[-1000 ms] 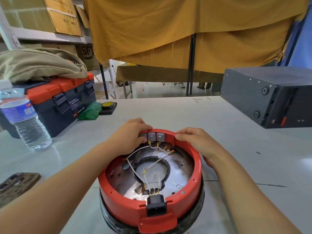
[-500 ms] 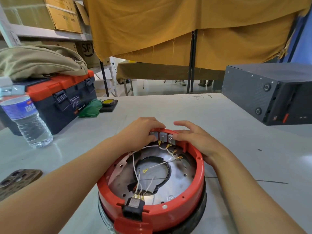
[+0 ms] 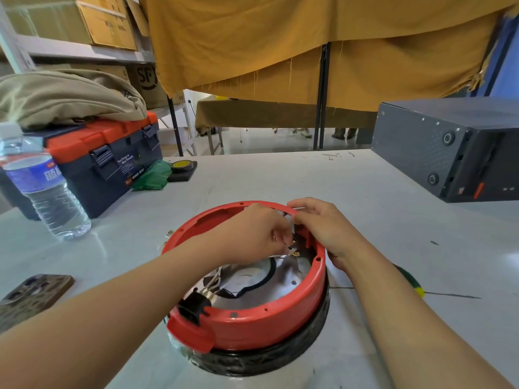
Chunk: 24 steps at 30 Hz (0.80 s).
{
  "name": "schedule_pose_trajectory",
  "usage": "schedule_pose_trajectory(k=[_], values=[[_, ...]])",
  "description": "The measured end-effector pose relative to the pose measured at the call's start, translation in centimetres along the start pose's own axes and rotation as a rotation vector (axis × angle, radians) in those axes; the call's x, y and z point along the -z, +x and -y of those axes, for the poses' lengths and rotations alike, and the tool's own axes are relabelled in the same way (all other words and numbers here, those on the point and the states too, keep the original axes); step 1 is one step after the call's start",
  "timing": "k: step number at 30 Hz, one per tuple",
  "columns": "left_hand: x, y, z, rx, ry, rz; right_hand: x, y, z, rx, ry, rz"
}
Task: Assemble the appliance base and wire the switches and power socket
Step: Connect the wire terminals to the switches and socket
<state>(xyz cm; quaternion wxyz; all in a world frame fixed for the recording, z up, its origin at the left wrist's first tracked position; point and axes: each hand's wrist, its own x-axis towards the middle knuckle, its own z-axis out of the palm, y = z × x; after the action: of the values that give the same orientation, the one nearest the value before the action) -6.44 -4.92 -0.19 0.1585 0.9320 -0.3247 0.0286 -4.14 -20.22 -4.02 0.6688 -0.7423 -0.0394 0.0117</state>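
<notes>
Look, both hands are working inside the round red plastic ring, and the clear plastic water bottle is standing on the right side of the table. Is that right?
Not quite. The head view shows the clear plastic water bottle standing on the left side of the pale table, beside the dark blue toolbox with an orange lid. The rest holds: the left hand and right hand work inside the round red plastic ring.
</notes>
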Motion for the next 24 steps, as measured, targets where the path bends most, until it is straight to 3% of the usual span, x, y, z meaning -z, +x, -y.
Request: schedule_pose_trajectory(k=[9, 24], values=[[-0.9, -0.1, -0.1, 0.049, -0.055, 0.048, -0.1, -0.1, 0.1, -0.011, -0.129, 0.012], [-0.8, -0.5, 1.0, 0.170, -0.033, -0.082, 0.2, -0.1, 0.1, -0.030, 0.030, 0.144]])
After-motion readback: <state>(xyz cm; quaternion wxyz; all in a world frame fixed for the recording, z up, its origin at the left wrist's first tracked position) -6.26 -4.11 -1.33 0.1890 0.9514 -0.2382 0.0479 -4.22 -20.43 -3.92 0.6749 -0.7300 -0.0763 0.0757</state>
